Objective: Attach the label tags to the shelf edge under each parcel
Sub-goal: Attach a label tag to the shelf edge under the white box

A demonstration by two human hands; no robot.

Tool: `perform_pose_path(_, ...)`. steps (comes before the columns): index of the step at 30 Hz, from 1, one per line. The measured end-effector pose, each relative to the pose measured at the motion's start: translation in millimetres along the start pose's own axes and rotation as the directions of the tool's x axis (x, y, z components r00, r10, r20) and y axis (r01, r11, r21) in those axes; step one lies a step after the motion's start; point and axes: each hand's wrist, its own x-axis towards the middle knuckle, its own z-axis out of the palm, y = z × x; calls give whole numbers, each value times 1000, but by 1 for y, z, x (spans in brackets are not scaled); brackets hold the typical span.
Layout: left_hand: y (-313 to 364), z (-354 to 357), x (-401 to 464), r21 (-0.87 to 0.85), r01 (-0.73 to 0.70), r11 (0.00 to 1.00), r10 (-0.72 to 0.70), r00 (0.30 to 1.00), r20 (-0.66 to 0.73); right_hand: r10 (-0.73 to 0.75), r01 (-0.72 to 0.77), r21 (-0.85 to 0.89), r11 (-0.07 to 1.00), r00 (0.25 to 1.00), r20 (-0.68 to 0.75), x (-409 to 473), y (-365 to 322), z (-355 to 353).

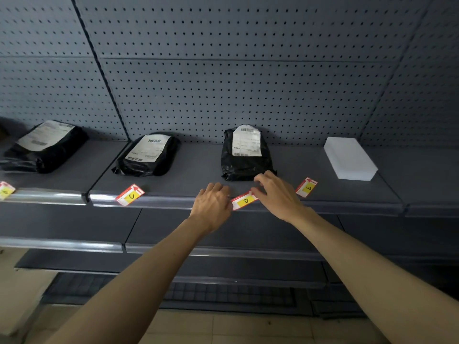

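Three black parcels with white shipping labels lie on the grey shelf: one at far left point(43, 146), one left of centre point(149, 155), one at centre point(244, 153). A white box point(349, 161) lies to the right. The red-and-white D tag point(244, 200) sits at the shelf edge point(173, 201) below the centre parcel. My left hand point(211, 203) holds its left end and my right hand point(279, 194) holds its right end. The C tag point(129, 194) lies at the edge under the second parcel. Another tag point(306, 186) lies flat on the shelf near the white box. A further tag point(5, 191) shows at the far left edge.
A perforated grey back panel point(223, 83) rises behind the shelf. Lower shelves point(74, 244) stick out beneath my arms. A tiled floor point(236, 326) shows at the bottom.
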Motion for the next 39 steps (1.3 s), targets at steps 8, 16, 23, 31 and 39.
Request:
perform_pose_path(8, 68, -41, 50, -72, 16, 997, -17, 1000, -8, 57, -62, -130, 990, 997, -43, -20, 58, -69)
perform_pose_path(16, 155, 1, 92, -12, 30, 999, -28, 990, 142, 128, -122, -136, 983, 991, 33, -28, 139, -81)
perform_pose_path(23, 197, 43, 123, 42, 229, 973, -233, 954, 191, 88, -86, -21, 996, 977, 192, -21, 182, -65)
perform_pose_path(31, 197, 54, 138, -77, 428, 900, -398, 882, 250, 6, -1, -16, 1000, 951, 310, -2, 193, -51)
perform_pose_path(39, 197, 44, 131, -74, 398, 914, -377, 904, 203, 29, -33, 18, 999, 974, 225, -4, 191, -51)
